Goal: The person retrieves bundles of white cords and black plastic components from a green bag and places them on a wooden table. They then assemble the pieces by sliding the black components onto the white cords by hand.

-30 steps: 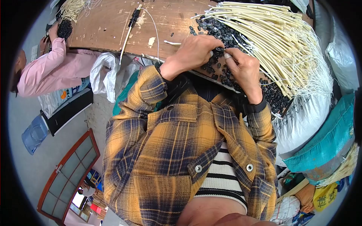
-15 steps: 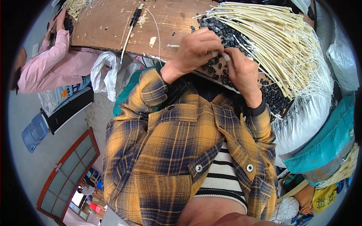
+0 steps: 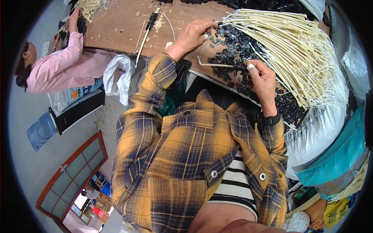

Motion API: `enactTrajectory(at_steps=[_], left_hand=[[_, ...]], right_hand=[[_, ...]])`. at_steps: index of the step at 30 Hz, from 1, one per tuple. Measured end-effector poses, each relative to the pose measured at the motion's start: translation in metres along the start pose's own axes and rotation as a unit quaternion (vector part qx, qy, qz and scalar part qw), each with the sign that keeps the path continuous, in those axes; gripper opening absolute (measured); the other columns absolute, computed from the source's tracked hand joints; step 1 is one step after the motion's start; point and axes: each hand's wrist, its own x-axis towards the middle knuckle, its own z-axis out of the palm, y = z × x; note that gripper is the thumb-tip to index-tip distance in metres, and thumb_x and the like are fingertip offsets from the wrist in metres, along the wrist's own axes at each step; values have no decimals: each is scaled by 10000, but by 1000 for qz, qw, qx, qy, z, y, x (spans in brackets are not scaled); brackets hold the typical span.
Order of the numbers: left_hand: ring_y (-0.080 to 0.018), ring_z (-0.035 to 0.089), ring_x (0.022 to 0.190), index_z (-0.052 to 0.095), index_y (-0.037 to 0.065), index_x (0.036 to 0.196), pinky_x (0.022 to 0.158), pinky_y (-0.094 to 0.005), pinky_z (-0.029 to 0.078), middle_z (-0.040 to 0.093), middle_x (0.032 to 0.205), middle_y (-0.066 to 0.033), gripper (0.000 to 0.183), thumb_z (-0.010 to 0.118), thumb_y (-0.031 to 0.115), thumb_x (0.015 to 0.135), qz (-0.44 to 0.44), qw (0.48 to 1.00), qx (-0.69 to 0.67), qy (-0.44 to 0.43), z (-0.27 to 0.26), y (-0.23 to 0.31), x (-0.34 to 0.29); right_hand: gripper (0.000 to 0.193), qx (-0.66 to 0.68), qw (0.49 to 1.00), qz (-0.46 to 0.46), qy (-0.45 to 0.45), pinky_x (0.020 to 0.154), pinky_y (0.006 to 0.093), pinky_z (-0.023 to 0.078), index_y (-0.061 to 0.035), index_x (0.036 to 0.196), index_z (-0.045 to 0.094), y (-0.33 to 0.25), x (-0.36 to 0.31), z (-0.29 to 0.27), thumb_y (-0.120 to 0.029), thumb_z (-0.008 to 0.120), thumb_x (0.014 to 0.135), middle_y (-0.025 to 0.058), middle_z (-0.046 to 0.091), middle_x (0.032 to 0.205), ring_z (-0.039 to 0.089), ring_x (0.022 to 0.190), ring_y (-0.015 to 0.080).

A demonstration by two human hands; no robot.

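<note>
Head view: right hand (image 3: 263, 77) pinches black fitting (image 3: 238, 67) on pale rod (image 3: 218, 65)
Left hand (image 3: 191, 36) half curled beside loose black pieces (image 3: 233, 39); its hold cannot be told

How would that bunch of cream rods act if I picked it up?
The rods are probably fairly springy, holding gentle curves without kinking. The white strings at their ends look floppy and may snag, being thin and tangled.

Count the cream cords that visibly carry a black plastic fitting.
2: one cord in the right hand; another cord on the wooden table, left of the left hand. More may be hidden.
</note>
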Motion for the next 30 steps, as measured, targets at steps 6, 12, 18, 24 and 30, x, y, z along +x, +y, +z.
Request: enactTrajectory(at_steps=[6, 12, 18, 24, 30], left_hand=[[-126, 639, 879, 713, 70, 970, 733, -256, 535, 690, 956, -47, 238, 656, -29, 760, -65, 976, -204, 29, 7, 54, -5], [-178, 612, 726, 716, 90, 943, 625, -285, 501, 630, 776, -36, 247, 662, 14, 715, 169, 978, -87, 81, 36, 115, 3], [-85, 568, 639, 714, 110, 993, 562, -224, 465, 626, 752, -23, 337, 637, -40, 702, -135, 938, -314, 61, 28, 116, -7], [-16, 545, 701, 686, 6, 963, 631, -176, 467, 613, 818, 28, 209, 643, -74, 774, -234, 880, -413, 10, 26, 113, -6], [-107, 601, 701, 694, 45, 907, 613, -219, 475, 641, 803, -38, 232, 664, -28, 689, -115, 956, -257, 82, 26, 94, -6]], right_hand=[[145, 88, 993, 77, 29, 506, 175, 270, 5, 941, 669, 14, 10, 5, -122, 604, 918, -104, 480, 666, 364, 580, -6], [161, 164, 986, 24, 29, 574, 178, 397, 34, 974, 656, 4, 14, 15, -28, 523, 906, -37, 617, 801, 489, 664, 18], [125, -92, 986, -91, 103, 555, 243, 441, -26, 980, 659, 2, 5, 10, -76, 580, 897, 24, 643, 750, 544, 606, 79], [103, -273, 907, -266, 178, 530, 327, 482, -68, 943, 659, -4, 2, 14, -88, 654, 842, 134, 648, 746, 641, 608, 271], [128, -52, 982, -170, 59, 466, 236, 392, -42, 981, 644, -13, -6, 6, -68, 651, 856, -1, 591, 668, 503, 489, 81]])
